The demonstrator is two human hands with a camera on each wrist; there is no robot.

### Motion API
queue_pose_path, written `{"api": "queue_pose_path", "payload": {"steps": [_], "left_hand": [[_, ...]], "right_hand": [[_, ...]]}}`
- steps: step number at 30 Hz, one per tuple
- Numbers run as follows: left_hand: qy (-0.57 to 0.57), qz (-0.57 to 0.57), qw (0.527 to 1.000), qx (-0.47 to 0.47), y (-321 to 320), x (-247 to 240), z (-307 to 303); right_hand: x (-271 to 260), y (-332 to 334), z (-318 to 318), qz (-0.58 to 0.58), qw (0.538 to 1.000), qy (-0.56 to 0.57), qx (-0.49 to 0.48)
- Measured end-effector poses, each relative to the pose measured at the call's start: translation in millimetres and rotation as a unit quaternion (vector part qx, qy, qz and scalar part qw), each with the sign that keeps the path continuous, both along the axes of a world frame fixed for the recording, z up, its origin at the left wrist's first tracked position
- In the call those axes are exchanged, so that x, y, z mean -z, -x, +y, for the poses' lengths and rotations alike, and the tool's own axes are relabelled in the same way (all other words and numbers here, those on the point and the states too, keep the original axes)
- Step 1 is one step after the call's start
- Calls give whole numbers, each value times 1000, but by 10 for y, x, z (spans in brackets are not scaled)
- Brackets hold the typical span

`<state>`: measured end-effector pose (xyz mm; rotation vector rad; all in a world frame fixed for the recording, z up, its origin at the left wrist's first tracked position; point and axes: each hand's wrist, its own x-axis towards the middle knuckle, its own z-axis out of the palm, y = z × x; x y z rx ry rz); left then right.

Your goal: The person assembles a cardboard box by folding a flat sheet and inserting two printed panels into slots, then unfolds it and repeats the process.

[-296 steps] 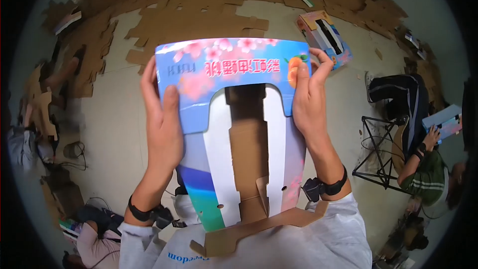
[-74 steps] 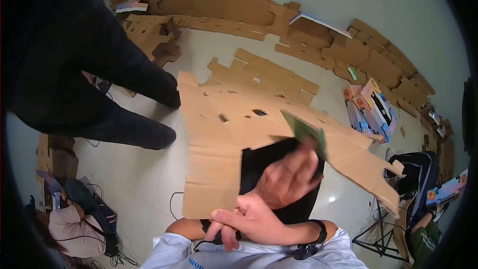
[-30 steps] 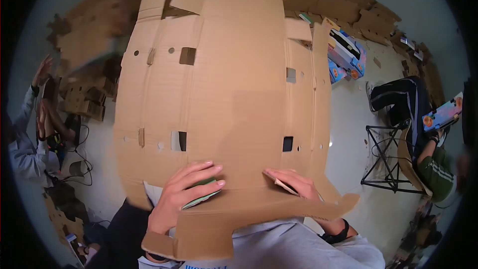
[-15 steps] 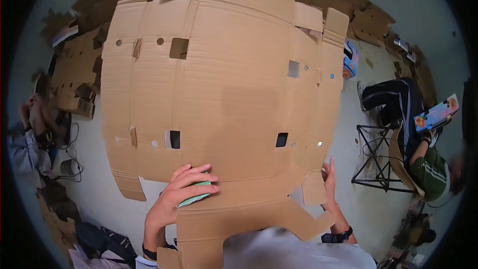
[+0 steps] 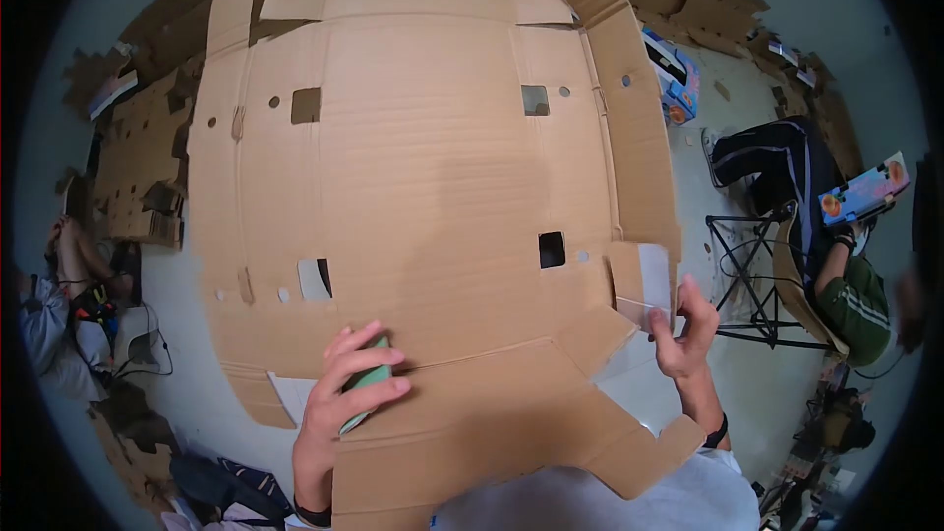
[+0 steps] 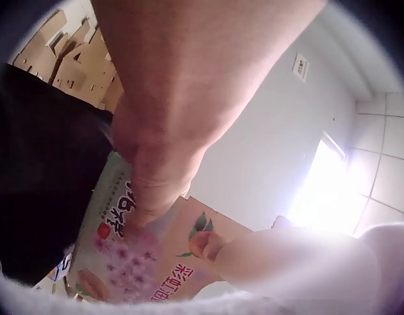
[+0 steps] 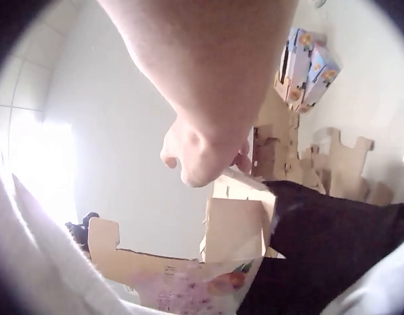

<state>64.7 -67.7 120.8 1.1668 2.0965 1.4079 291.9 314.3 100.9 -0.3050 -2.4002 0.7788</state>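
Note:
A large unfolded cardboard box (image 5: 423,167), plain brown side up, spreads in front of me with square and round holes. My left hand (image 5: 329,398) grips its near left part, fingers over a small green-faced flap (image 5: 366,383). At the near right corner, my right hand (image 5: 686,339) pinches a small end flap (image 5: 644,280), thumb on its face. The right side panel (image 5: 634,128) is tilted up along its crease. In the left wrist view, the box's outer print (image 6: 133,256) shows blossoms, peaches and Chinese characters; that hand's fingertips are hidden there.
A finished printed box (image 5: 677,84) stands on the floor at the far right. Flattened cardboard (image 5: 147,152) lies at the left. A seated person (image 5: 855,305) at the right holds a printed box (image 5: 865,192) beside a black folding-stool frame (image 5: 757,275).
An assembled printed box was held earlier; this is an unfolded one. Since half a second ago, the right side panel has risen and my right hand has moved onto the corner flap.

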Motion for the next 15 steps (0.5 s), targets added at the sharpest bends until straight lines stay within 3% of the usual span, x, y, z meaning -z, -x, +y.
{"api": "queue_pose_path", "payload": {"steps": [2, 6, 8, 12, 15], "left_hand": [[-14, 24, 999, -21, -111, -141, -9], [9, 33, 999, 16, -137, -312, 10], [21, 21, 999, 32, -94, -162, 21], [65, 31, 997, 37, 9, 30, 117], [56, 34, 997, 45, 31, 170, 116]], "right_hand": [[-283, 164, 12, -27, 983, -162, -77], [-352, 337, -50, 78, 984, -109, -115], [-397, 384, -44, 95, 976, -62, -188], [-312, 510, -262, 23, 945, -41, -323], [-320, 826, -558, -71, 932, -102, -342]]}}
